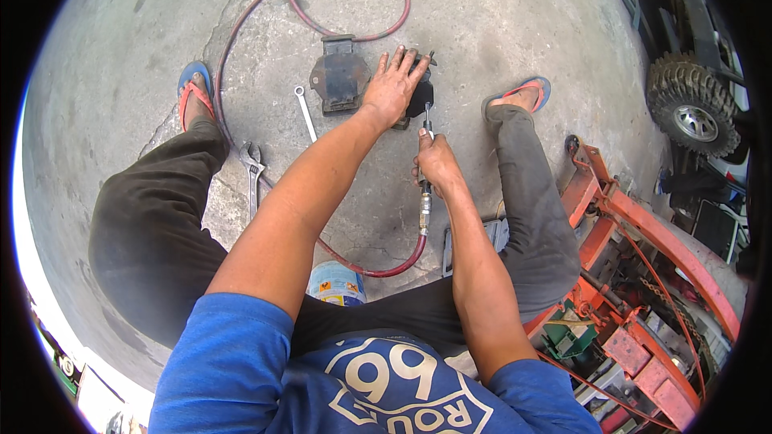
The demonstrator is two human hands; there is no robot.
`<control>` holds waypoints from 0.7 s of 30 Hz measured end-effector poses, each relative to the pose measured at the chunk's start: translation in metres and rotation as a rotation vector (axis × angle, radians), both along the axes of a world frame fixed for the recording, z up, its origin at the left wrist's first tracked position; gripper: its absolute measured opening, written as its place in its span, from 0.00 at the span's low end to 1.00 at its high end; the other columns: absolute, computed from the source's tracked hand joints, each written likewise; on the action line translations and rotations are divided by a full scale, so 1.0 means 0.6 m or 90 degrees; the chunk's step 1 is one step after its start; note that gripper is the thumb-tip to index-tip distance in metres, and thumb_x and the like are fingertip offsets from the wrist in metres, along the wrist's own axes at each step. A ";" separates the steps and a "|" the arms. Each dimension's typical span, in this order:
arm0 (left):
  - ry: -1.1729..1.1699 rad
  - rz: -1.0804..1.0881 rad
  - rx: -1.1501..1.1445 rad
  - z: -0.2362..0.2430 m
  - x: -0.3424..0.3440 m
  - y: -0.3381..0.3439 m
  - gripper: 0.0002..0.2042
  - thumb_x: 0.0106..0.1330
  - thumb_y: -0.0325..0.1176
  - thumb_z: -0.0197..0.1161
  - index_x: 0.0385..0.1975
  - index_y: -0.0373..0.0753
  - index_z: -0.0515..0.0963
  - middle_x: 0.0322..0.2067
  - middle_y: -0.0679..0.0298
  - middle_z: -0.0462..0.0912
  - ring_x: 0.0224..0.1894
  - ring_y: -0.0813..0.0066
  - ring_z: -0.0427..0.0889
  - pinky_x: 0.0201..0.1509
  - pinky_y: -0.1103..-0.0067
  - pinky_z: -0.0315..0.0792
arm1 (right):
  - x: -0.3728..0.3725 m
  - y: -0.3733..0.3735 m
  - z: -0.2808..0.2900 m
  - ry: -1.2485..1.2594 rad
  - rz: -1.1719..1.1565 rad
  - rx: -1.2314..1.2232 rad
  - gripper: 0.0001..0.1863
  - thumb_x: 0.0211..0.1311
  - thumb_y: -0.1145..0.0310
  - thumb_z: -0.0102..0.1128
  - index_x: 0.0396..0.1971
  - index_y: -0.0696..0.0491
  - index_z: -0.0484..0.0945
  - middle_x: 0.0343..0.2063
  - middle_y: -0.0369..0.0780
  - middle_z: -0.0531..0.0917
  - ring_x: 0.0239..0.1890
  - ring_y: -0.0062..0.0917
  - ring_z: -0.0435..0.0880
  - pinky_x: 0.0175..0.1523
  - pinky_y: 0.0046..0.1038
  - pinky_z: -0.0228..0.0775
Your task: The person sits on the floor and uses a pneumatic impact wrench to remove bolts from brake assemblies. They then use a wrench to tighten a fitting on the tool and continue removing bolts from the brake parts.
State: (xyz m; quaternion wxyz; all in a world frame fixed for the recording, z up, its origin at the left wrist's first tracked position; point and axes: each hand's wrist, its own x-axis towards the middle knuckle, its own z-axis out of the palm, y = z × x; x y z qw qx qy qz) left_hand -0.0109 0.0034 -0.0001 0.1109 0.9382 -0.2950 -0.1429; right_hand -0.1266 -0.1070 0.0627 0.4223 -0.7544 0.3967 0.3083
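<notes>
My right hand (438,162) is closed around a slim air tool (427,124), which looks like a die grinder. A metal fitting (425,213) joins its rear end to a red air hose (386,272). The tool's tip points at a dark metal part (420,101) on the concrete floor. My left hand (394,87) lies over that part with its fingers stretched out, hiding much of it. Just left of the hand sits a similar blocky dark metal part (342,79). The exact kind of both parts cannot be made out.
A combination wrench (305,115) and an adjustable wrench (252,173) lie to the left. The hose loops behind the parts. A labelled bucket (336,282) and a grey tray-like object (476,249) are near me. At right stand red lifting equipment (643,229) and a vehicle wheel (693,104).
</notes>
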 end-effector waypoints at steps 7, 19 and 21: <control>0.004 0.003 -0.005 0.001 0.000 0.000 0.44 0.66 0.26 0.64 0.81 0.48 0.46 0.78 0.57 0.53 0.81 0.54 0.49 0.83 0.58 0.48 | -0.003 -0.001 -0.001 -0.005 0.003 -0.004 0.31 0.81 0.48 0.45 0.54 0.68 0.67 0.33 0.49 0.82 0.23 0.32 0.85 0.25 0.36 0.80; -0.013 0.017 -0.060 -0.017 -0.002 0.000 0.45 0.62 0.22 0.63 0.80 0.47 0.48 0.77 0.55 0.55 0.81 0.53 0.50 0.83 0.57 0.48 | 0.002 -0.002 0.004 -0.010 -0.013 0.020 0.30 0.80 0.47 0.46 0.50 0.67 0.69 0.30 0.47 0.80 0.22 0.31 0.82 0.24 0.37 0.78; -0.015 0.025 -0.086 -0.022 -0.003 0.000 0.47 0.60 0.20 0.64 0.80 0.47 0.48 0.77 0.55 0.55 0.81 0.53 0.50 0.83 0.57 0.48 | 0.007 -0.007 0.007 -0.007 -0.020 0.042 0.30 0.81 0.47 0.46 0.49 0.66 0.69 0.28 0.45 0.79 0.21 0.29 0.81 0.23 0.36 0.77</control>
